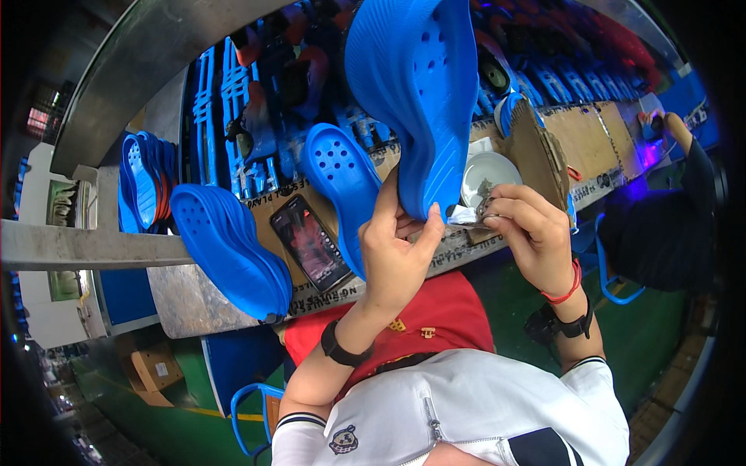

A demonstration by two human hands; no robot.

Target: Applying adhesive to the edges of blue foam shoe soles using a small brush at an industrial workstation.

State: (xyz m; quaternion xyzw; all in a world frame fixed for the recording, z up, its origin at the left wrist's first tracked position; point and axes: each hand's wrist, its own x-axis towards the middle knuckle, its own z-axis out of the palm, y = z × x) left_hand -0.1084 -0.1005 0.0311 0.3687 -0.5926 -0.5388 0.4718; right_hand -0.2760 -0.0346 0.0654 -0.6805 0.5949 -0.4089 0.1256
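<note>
My left hand [396, 248] grips the heel end of a big blue foam clog sole [416, 85] and holds it upright in front of me, its perforated face turned to the right. My right hand [528, 229] pinches a small greyish rag or pad [474, 211] against the sole's lower edge, right beside my left thumb. Both wrists carry black bands; the right one also has a red cord.
A stack of blue soles [225, 241] lies at the left of the cardboard-covered bench [590, 136], another sole [342, 179] beside a dark phone [311, 242]. A white dish [489, 172] sits behind my hands. Another person's hand [668, 124] works at the far right.
</note>
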